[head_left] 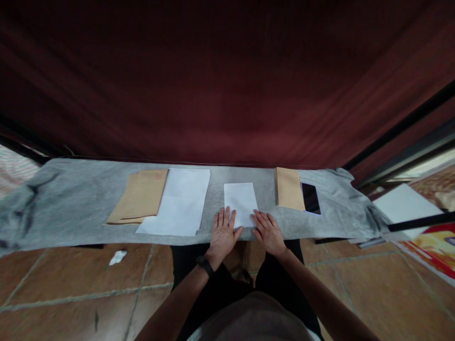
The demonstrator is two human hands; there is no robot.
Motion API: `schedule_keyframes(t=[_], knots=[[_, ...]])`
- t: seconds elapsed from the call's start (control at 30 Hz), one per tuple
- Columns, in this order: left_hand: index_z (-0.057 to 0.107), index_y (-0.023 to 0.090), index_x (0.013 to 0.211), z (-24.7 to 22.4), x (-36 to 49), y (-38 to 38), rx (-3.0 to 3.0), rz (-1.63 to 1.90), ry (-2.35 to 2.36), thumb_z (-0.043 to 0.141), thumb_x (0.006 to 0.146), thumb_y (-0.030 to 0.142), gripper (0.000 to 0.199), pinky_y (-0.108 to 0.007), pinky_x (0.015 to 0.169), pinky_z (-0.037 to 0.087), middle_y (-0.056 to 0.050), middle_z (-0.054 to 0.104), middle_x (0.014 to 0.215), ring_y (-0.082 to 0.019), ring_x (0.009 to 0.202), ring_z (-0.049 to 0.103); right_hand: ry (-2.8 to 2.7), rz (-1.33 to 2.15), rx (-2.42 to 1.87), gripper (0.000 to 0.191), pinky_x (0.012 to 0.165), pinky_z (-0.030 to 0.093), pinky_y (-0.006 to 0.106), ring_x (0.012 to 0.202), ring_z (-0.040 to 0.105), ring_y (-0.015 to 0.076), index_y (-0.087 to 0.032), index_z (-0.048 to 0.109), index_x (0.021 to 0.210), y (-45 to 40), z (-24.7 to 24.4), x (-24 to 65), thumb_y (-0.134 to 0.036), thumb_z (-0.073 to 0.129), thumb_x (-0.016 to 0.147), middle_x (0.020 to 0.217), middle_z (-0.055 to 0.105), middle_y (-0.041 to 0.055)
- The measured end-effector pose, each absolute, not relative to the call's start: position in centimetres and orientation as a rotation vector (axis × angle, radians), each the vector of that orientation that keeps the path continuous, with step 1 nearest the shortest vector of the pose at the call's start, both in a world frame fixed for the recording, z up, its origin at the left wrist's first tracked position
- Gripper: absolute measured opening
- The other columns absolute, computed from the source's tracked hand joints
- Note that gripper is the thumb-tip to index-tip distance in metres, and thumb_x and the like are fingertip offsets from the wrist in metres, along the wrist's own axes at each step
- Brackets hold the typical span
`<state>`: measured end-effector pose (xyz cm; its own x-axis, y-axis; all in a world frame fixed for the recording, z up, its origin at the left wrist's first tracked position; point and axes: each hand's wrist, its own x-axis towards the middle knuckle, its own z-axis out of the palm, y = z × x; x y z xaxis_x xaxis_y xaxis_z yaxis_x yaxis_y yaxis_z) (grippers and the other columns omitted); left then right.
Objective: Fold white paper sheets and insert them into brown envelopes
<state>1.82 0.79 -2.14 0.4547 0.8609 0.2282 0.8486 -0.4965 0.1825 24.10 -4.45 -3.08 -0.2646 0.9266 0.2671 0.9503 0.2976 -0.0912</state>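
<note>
A small white sheet, possibly folded, [240, 201] lies flat on the grey cloth in front of me. My left hand [223, 233] rests with fingers spread at its lower left corner. At the lower right edge lies my right hand [269, 232], palm down, fingers apart. Neither hand grips anything. Left of the sheet are larger white sheets [183, 201], with brown envelopes [144, 194] partly over their left side. To the right, a stack of smaller brown envelopes [289, 188] sits beside a dark-screened phone [311, 198].
The narrow table is covered by a rumpled grey cloth [85, 199]. Behind it hangs a dark red curtain [220, 94]. A white board [407, 208] and a colourful box [435, 246] stand at the right. A white scrap [118, 257] lies on the tiled floor.
</note>
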Motion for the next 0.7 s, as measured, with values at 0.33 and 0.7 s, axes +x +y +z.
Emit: schedule_keyframes(t=[0.33,0.7], knots=[[0.042,0.012,0.153,-1.1,6.0,3.3,2.69,0.493,1.255,0.029,0.106,0.041,0.056,-0.047,0.125,0.029,-0.012,0.041,0.161,-0.025,0.154,0.029,-2.27,-0.094,-1.715,0.049,0.122,0.028,0.052,0.145,0.043,0.0274,-0.019,0.048,0.151,-4.5,-3.2,23.9,-0.032,0.046,0.104,0.159,0.044,0.0099],[0.041,0.016,0.155,-2.8,9.8,10.3,2.718,0.388,1.232,0.031,0.104,0.045,0.059,-0.051,0.125,0.024,-0.01,0.039,0.163,-0.027,0.154,0.028,-2.247,-0.076,-1.722,0.053,0.123,0.028,0.05,0.144,0.045,0.0274,-0.021,0.044,0.154,-4.6,-2.8,23.8,-0.033,0.049,0.102,0.159,0.044,0.0093]])
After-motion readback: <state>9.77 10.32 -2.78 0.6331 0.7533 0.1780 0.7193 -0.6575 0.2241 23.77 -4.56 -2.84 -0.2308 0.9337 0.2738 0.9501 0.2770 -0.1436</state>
